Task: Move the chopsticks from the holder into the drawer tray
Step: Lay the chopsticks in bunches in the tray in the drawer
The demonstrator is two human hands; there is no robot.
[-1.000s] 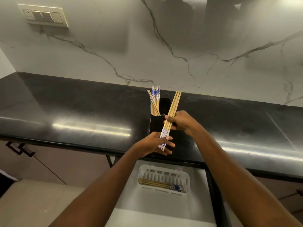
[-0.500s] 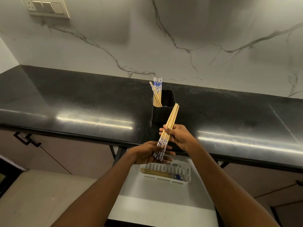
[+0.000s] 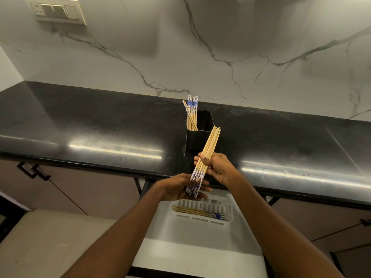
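Note:
A bundle of wooden chopsticks (image 3: 208, 149) with blue-and-white patterned ends is held tilted over the counter's front edge. My right hand (image 3: 217, 167) grips the bundle at its middle. My left hand (image 3: 180, 189) cups the patterned lower ends. Behind them a black holder (image 3: 202, 137) stands on the counter with several more chopsticks (image 3: 191, 113) leaning at its left side. Below my hands a white slotted tray (image 3: 228, 214) sits in the open drawer, with a few chopsticks (image 3: 198, 212) lying flat in it.
The black stone counter (image 3: 100, 133) runs across the view under a marble wall with a switch plate (image 3: 58, 13). The white open drawer (image 3: 190, 247) juts out below the counter edge. Cabinet doors with a dark handle (image 3: 33, 171) stand at the left.
Both hands have carried the bundle away from the holder, down and toward the counter's front edge above the drawer. The grip looks the same; the view has tilted downward.

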